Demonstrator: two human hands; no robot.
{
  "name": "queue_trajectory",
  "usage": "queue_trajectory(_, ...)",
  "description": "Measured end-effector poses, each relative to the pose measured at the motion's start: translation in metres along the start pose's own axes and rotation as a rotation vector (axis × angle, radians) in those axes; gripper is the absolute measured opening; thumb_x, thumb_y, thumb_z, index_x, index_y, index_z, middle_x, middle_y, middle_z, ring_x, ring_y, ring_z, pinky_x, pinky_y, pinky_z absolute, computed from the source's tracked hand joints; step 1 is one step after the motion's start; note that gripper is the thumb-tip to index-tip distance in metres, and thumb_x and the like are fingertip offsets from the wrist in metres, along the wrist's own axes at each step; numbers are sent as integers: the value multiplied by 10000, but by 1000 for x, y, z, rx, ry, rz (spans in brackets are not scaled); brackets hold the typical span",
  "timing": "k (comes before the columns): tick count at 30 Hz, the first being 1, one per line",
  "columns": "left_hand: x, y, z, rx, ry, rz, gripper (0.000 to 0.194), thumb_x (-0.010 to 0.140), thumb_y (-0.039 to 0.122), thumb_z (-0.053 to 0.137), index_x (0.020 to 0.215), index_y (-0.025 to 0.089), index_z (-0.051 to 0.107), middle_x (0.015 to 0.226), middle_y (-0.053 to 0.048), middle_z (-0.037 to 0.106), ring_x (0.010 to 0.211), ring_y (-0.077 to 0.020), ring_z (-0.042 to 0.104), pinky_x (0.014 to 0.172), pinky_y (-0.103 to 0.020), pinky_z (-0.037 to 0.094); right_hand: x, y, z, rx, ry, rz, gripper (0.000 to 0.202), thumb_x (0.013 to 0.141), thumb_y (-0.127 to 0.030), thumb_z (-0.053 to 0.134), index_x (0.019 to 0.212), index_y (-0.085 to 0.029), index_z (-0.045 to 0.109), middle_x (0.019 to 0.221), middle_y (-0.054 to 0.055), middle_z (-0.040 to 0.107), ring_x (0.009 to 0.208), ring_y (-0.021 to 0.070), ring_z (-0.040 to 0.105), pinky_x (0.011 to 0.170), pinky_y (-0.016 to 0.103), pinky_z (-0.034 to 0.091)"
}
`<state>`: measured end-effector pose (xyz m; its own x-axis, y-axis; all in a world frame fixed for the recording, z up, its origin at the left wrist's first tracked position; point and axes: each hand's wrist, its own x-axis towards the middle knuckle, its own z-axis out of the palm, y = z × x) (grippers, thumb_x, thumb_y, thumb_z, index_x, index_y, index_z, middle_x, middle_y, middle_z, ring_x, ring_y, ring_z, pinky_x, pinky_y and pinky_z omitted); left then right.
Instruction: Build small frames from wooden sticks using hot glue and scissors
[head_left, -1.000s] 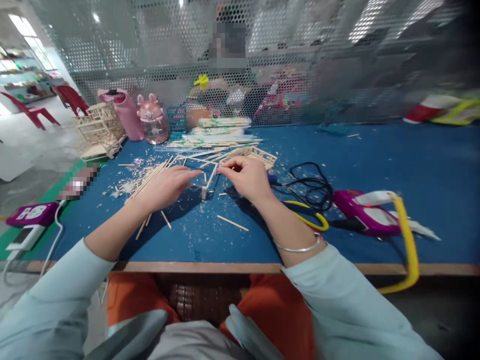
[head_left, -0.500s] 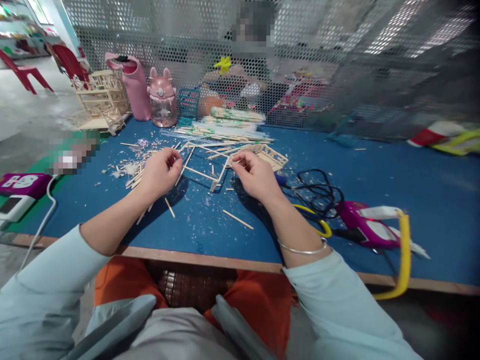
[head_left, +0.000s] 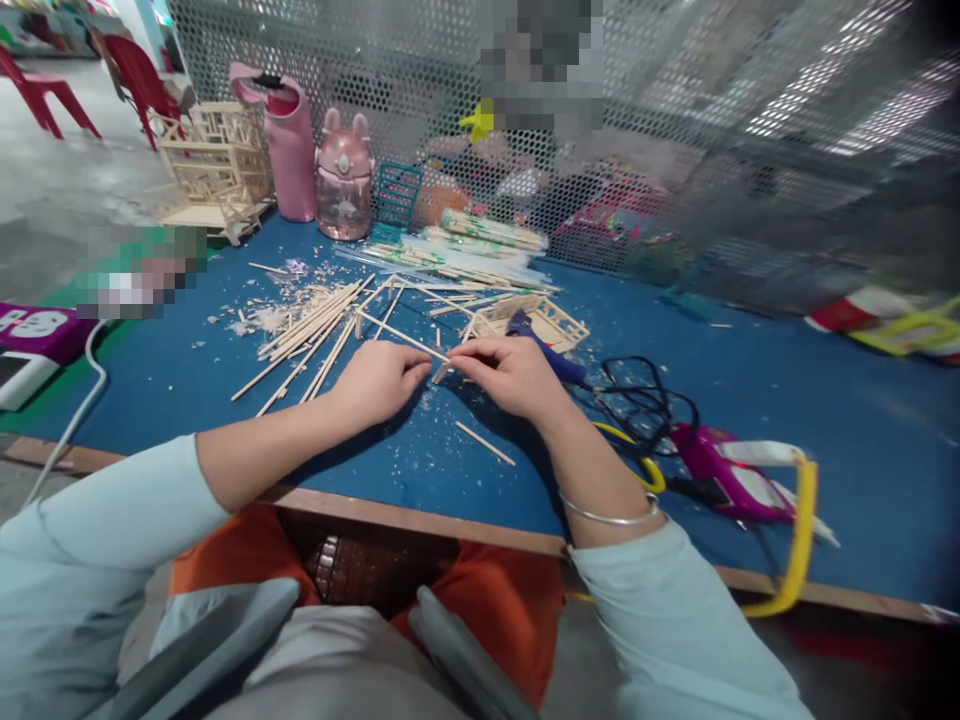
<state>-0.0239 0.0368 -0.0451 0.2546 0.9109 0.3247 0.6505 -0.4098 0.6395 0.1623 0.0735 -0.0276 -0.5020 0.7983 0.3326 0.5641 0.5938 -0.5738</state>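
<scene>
A thin wooden stick frame (head_left: 400, 331) stands in front of me, its near corner between my two hands. My right hand (head_left: 514, 378) is closed, thumb and fingers pinching the frame at that corner. From the other side, my left hand (head_left: 382, 382) has its fingertips pressed together against the same bar; the exact grip is partly hidden. Just behind my right hand lies a blue tool shaped like a glue gun (head_left: 551, 352), partly covered by the hand. Left of the frame is a pile of loose wooden sticks (head_left: 311, 325). One single stick (head_left: 486, 443) lies nearer the table edge.
A lattice wooden piece (head_left: 574, 325) lies behind the glue gun. Black cord (head_left: 652, 400) runs to a purple power strip (head_left: 720, 470). Bagged sticks (head_left: 480, 250), a pink bottle (head_left: 290, 150), a clear-bodied bottle (head_left: 345, 190) and a wooden model (head_left: 214, 165) stand towards the mesh screen (head_left: 637, 170).
My left hand has moved right, from the frame's left side to its near corner. My right hand stays near that corner, now gripping it. The view has shifted slightly.
</scene>
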Motion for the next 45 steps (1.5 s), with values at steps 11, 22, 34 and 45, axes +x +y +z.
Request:
queue_trajectory(11, 8, -2, 14, -41, -66, 74, 269, 868, 246, 470, 798, 170, 719, 605, -32, 663, 522, -119, 549, 541, -237, 357, 2, -4, 0, 55, -5, 69, 185, 749, -286, 591, 773, -170, 733, 635, 22, 680, 522, 114, 543, 505, 234, 395)
queue_trajectory(22, 9, 0, 13, 82, -92, 120, 311, 868, 238, 422, 764, 167, 706, 605, -46, 652, 506, -127, 515, 527, -242, 332, 2, -2, -1, 16, -15, 62, 196, 763, -280, 581, 772, -149, 727, 669, 30, 688, 570, 121, 557, 543, 235, 400)
queue_trajectory(34, 10, 3, 12, 153, -122, 71, 295, 891, 263, 435, 805, 161, 697, 754, -54, 687, 660, -147, 583, 609, -240, 386, 2, -7, -4, -11, -56, 16, 203, 798, -257, 537, 771, -156, 710, 727, 37, 697, 644, 135, 586, 607, 242, 417)
queue_trajectory(45, 1, 0, -26, 189, -391, 357, 230, 830, 254, 496, 877, 174, 707, 774, -43, 710, 650, -130, 610, 602, -223, 424, 2, -5, -2, -31, -41, -60, 192, 746, -211, 566, 886, -145, 679, 699, 30, 630, 622, 121, 536, 600, 244, 411)
